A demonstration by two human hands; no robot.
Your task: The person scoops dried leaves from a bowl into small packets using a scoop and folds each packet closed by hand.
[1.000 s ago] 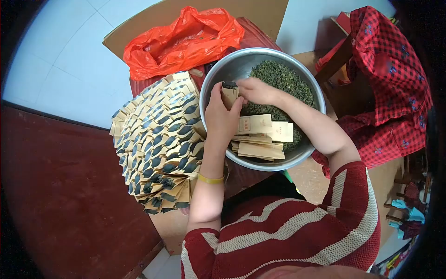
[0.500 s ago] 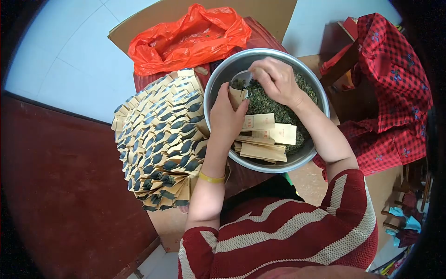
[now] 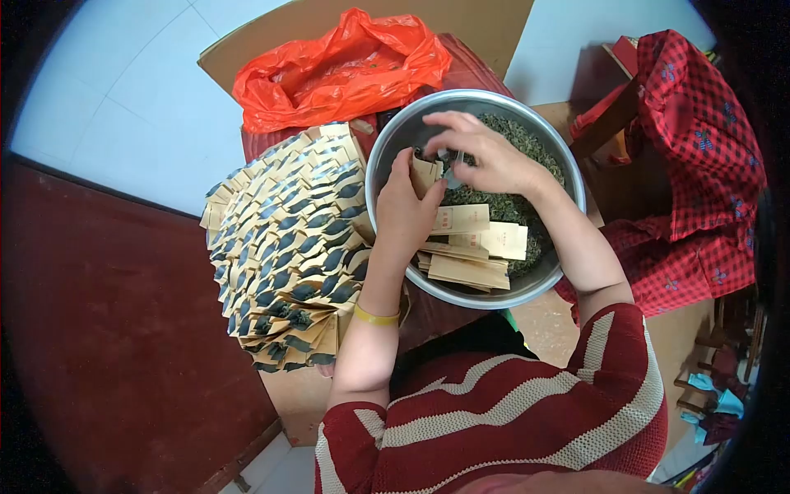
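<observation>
Many packed paper packets [image 3: 284,239]: stood beside the bowl [image 3: 395,132].
Left hand [image 3: 401,206]: gripped one paper bag [image 3: 424,174] — over the bowl.
Right hand [image 3: 494,160]: fingers spread above leaves [image 3: 528,138] — whether holding anything, I couldn't tell.

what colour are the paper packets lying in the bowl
The packets are light tan, some with red print; best seen in the head view.

Right hand [image 3: 485,156]: fingers blurred; whether they grip the translucent piece [image 3: 452,179] is unclear
Held packet [image 3: 425,175]: lower part behind left hand [image 3: 403,204]; contents unclear
Loose packets [image 3: 465,218]: print too small to read
Green leaves [image 3: 531,144]: partly hidden by loose packets
Striped sweater [image 3: 527,403]: cut off by bottom edge
</observation>
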